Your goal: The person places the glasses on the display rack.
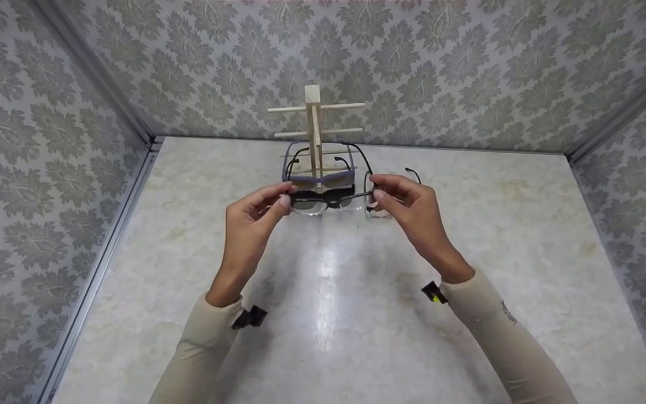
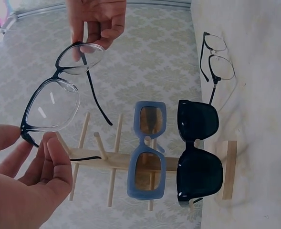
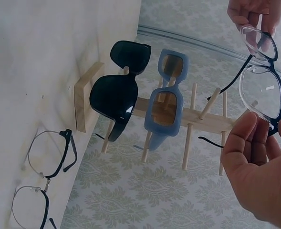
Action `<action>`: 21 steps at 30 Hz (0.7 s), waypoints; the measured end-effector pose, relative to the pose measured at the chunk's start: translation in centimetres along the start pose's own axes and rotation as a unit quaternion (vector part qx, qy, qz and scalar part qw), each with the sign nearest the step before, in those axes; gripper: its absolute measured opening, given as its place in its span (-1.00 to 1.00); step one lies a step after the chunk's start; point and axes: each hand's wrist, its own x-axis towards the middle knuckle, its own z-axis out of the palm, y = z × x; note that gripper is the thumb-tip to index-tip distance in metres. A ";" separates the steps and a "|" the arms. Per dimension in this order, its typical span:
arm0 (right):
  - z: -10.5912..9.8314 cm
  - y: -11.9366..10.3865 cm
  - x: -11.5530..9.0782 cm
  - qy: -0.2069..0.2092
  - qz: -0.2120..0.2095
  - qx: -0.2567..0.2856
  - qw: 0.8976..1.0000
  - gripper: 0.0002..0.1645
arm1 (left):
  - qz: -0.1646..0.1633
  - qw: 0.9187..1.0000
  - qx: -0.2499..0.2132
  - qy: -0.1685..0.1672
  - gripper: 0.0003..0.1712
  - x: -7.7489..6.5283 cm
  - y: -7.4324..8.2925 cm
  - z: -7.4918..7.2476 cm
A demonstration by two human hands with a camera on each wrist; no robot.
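Note:
Both hands hold one pair of clear-lensed eyeglasses (image 1: pixel 331 203) with a dark upper rim, raised in front of a wooden eyewear stand (image 1: pixel 313 120). My left hand (image 1: pixel 253 219) pinches the frame's left hinge corner between thumb and fingers. At the opposite corner, my right hand (image 1: pixel 415 210) grips the frame the same way. In the left wrist view the temples of the eyeglasses (image 2: pixel 52 105) are unfolded and point toward the stand. Blue-framed sunglasses (image 2: pixel 147 150) with brown lenses hang on the stand, and black sunglasses (image 2: pixel 200 152) sit below them near its base.
Another pair of eyeglasses (image 3: pixel 47 167), with dark brows and thin rims, lies on the table (image 1: pixel 188 314) to the right of the stand. Bare pegs (image 1: pixel 342 106) stick out from the upper post. Patterned wall panels (image 1: pixel 390 62) enclose the table at the back and sides.

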 end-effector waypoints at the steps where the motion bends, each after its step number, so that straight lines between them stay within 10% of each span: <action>1: 0.0 0.0 0.2 -0.001 -0.001 0.001 1.000 -0.64 | -0.002 1.000 -0.003 -0.001 -0.69 0.1 0.0 0.0; 21: 1.1 0.5 2.0 0.027 -0.008 -0.019 0.999 -0.61 | 0.005 1.000 -0.003 0.010 -0.63 2.0 -1.0 -0.2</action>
